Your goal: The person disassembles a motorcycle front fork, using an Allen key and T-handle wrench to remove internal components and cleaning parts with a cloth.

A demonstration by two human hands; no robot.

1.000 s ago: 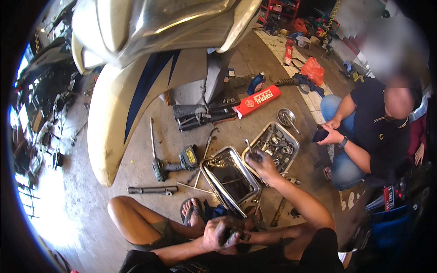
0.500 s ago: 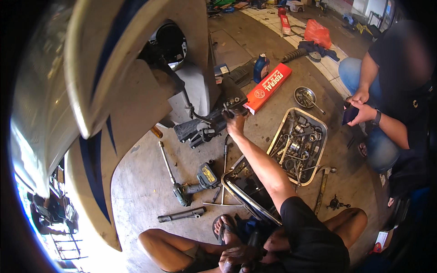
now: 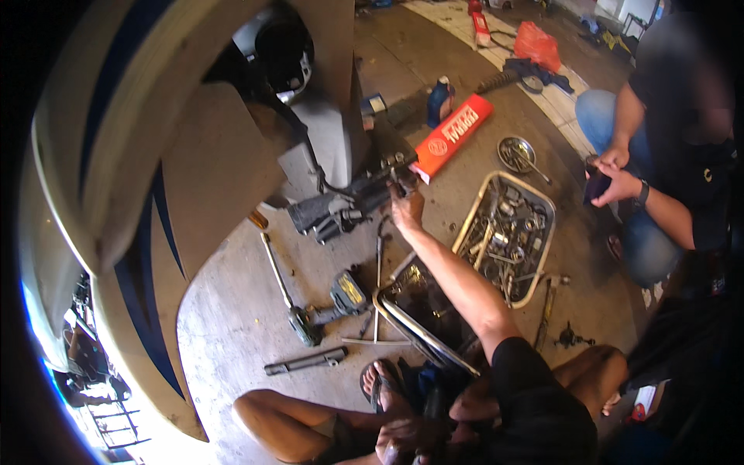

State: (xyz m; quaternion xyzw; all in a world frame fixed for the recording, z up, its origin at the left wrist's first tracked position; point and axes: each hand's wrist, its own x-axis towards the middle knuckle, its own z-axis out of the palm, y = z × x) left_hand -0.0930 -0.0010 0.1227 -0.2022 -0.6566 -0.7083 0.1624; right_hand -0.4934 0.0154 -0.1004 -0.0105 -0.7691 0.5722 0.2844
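The person's right hand is resting near the centre of the frame, its darkened fingers bending at the near right end of a black part. Small metal pieces are sitting just beyond the fingertips; whether the fingers are gripping any of them is impossible to make out. The left hand is lying low at the bottom edge, its fingers curling inward, and shadow is hiding whether it is holding anything.

The right forearm is spanning a dark tray with a pale rim. To its right, a second tray is holding sockets and loose metal parts, and a bowl with small pieces is sitting above it. A red box is lying diagonally beside the black part, a blue bottle standing near its upper end. A power tool, a dark tube and a hammer are lying on the stained floor.

Cream and blue bodywork is filling the left of the frame. At the right, another person is crouching, both hands around a dark object. A red plastic bag is lying at the upper right.
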